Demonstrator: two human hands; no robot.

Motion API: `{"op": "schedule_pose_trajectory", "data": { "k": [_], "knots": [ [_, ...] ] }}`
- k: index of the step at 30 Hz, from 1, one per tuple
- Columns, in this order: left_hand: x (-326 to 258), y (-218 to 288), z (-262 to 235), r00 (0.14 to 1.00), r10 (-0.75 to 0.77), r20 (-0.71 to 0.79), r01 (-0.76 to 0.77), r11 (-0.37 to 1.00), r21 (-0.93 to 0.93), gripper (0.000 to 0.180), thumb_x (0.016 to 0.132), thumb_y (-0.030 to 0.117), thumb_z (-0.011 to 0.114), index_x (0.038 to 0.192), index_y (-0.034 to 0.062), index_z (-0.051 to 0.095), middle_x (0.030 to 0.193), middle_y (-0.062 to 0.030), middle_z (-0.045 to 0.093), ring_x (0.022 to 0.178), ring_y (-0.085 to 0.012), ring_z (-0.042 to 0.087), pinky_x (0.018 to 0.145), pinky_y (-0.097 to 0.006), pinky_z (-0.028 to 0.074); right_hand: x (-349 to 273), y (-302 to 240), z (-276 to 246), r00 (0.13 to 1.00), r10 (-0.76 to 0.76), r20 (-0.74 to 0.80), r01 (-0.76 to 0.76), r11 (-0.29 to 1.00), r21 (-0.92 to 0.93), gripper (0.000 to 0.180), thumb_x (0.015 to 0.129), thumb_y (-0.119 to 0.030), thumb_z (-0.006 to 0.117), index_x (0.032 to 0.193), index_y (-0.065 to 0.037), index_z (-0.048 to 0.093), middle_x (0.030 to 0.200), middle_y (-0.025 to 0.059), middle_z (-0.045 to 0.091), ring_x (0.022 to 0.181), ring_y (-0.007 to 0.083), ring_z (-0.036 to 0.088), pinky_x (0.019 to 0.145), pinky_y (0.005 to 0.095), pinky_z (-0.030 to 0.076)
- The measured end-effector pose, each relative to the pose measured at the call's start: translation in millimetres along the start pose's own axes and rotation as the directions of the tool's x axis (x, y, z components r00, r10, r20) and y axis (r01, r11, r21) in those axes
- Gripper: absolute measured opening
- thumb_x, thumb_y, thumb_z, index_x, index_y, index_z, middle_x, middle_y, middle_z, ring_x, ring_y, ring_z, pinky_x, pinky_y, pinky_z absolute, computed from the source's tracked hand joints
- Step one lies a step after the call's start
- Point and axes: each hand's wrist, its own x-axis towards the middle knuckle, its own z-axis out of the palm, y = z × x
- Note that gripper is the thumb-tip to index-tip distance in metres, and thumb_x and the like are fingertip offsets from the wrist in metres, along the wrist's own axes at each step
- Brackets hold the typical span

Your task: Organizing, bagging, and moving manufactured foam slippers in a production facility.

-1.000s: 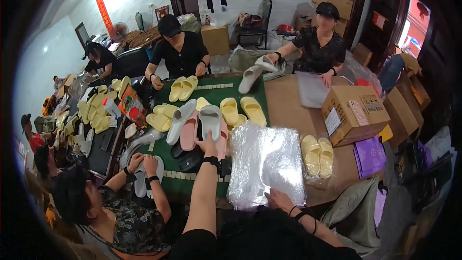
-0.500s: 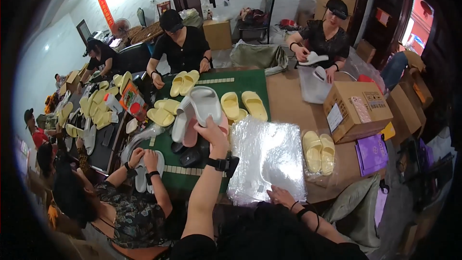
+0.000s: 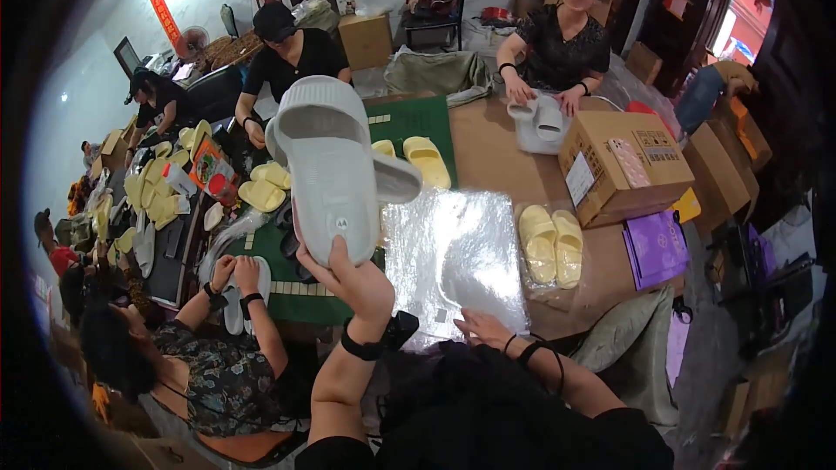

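Table (image 3: 488, 144): brown top with a green mat at its middle, people seated on three sides, each handling slippers.

Clear plastic bags (image 3: 453, 261): a shiny stack lying flat on the table directly in front of you. The top one looks empty, so bagging of the pair in hand is not yet begun, as far as I can judge.

Cardboard box (image 3: 623, 161): on the right part of the table, closed flaps up.

Grey slippers (image 3: 335, 165): you hold a pair lifted off the table, above the mat, soles toward the camera, one partly behind the other.

Bagged yellow slippers (image 3: 550, 244): a finished pair in clear plastic just right of the bag stack. Loose yellow slippers (image 3: 427, 161) lie on the mat beyond, and many more sit on the far left, so plenty appears left to do.

Your left hand (image 3: 353, 283): clamped round the heel end of the grey pair.

Your right hand (image 3: 483, 328): resting flat, fingers spread, on the near edge of the bag stack, gripping nothing.
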Motion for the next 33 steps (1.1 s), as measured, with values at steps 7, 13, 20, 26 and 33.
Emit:
{"op": "schedule_pose_trajectory", "data": {
  "k": [7, 13, 20, 26, 33],
  "knots": [
    [-42.0, 46.2, -15.7, 0.928, -0.260, 0.265, 0.353, 0.839, -0.413, 0.027, 0.082, 0.003, 0.051, 0.106, 0.0036, 0.038, 0.111, -0.0166, 0.039, 0.098, -0.0246, 0.041, 0.085, -0.034, 0.036, 0.4, 15.0, 7.6, 0.997, -0.070, 0.045, 0.072, 0.996, -0.052, 0.064, 0.072, -0.016, 0.062, 0.130, -0.015, 0.035, 0.130, 0.0218, 0.036, 0.118, 0.0349, 0.040, 0.093, 0.0397, 0.037],
    [-129.7, 45.2, 27.7, 0.492, -0.355, 0.795, 0.852, 0.387, -0.354, 0.050, 0.081, 0.009, 0.059, 0.120, 0.0004, 0.028, 0.111, -0.0153, 0.045, 0.098, -0.0204, 0.048, 0.082, -0.031, 0.042, -2.4, 22.7, 14.3, 0.994, -0.086, 0.066, 0.085, 0.996, 0.008, 0.067, 0.071, -0.013, 0.063, 0.132, -0.016, 0.034, 0.131, 0.0228, 0.035, 0.118, 0.0358, 0.039, 0.094, 0.0400, 0.037],
    [-219.9, -37.0, 70.1, -0.195, -0.156, 0.968, 0.883, 0.402, 0.242, 0.044, 0.081, 0.003, 0.057, 0.118, -0.0044, 0.033, 0.098, -0.0152, 0.051, 0.081, -0.0191, 0.056, 0.067, -0.029, 0.049, -6.0, 23.7, 11.0, 0.994, -0.080, 0.071, 0.076, 0.996, 0.052, 0.067, 0.071, -0.011, 0.061, 0.132, -0.019, 0.033, 0.130, 0.0201, 0.036, 0.116, 0.0364, 0.041, 0.090, 0.0418, 0.039],
    [-217.5, -19.7, 66.7, -0.478, -0.078, 0.875, 0.750, 0.482, 0.453, 0.033, 0.088, 0.023, 0.047, 0.111, -0.0001, 0.047, 0.101, -0.0194, 0.051, 0.095, -0.0295, 0.055, 0.077, -0.036, 0.049, -7.1, 33.3, 16.2, 0.960, 0.049, 0.275, -0.073, 0.995, 0.075, 0.053, 0.076, -0.018, 0.056, 0.127, -0.012, 0.041, 0.130, 0.0191, 0.037, 0.118, 0.0368, 0.037, 0.097, 0.0419, 0.033],
    [-226.7, -67.0, 30.6, -0.040, 0.367, 0.929, -0.549, 0.769, -0.328, 0.042, 0.081, 0.023, 0.050, 0.120, 0.0074, 0.048, 0.131, -0.0224, 0.036, 0.125, -0.0354, 0.030, 0.103, -0.044, 0.023, 5.3, 4.7, -31.5, 0.997, -0.019, 0.073, 0.002, 0.976, 0.218, 0.040, 0.076, -0.019, 0.057, 0.116, -0.016, 0.054, 0.119, 0.0155, 0.049, 0.099, 0.0316, 0.052, 0.081, 0.0380, 0.044]
  ]
}}
